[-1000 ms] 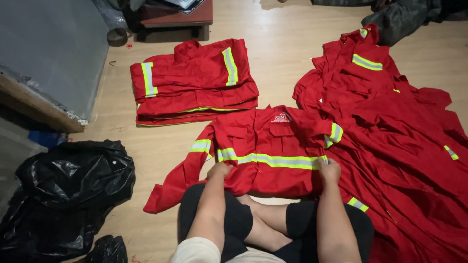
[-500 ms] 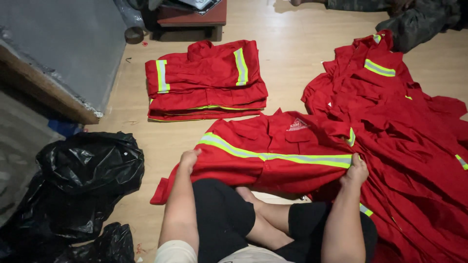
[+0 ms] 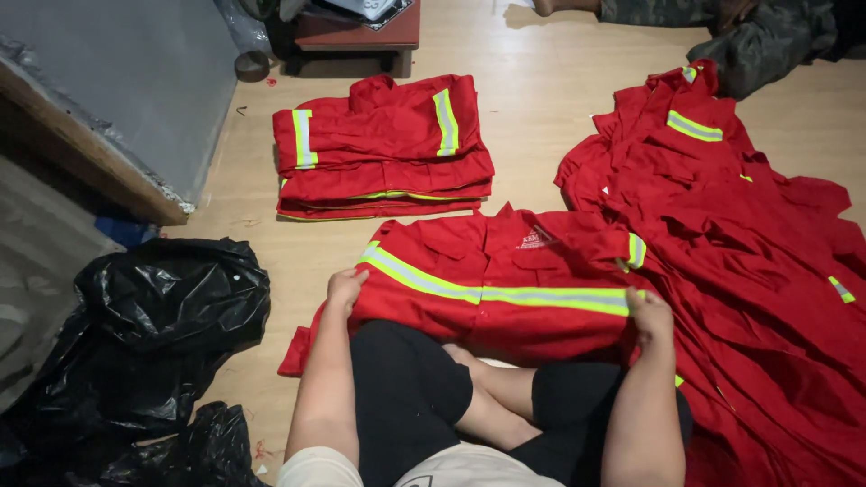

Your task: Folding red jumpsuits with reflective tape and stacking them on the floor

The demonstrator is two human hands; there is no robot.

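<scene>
You are gripping the red jacket (image 3: 492, 289) with both hands, left hand (image 3: 345, 290) and right hand (image 3: 649, 316) pinching its edges; a white chest label (image 3: 536, 240) is showing, black bags (image 3: 171, 307) lying left.

Two hands are showing, the left hand (image 3: 345, 290) and the right hand (image 3: 649, 316). One red work jacket (image 3: 505, 280) with reflective stripes is lying spread on the floor. One folded stack of red jackets (image 3: 383, 149) is sitting beyond it; its layers cannot be counted. One loose heap of red garments (image 3: 758, 261) is spreading alongside. Two black plastic bags (image 3: 171, 316) are lying nearby. One low wooden table (image 3: 361, 36) is standing farther off.
</scene>
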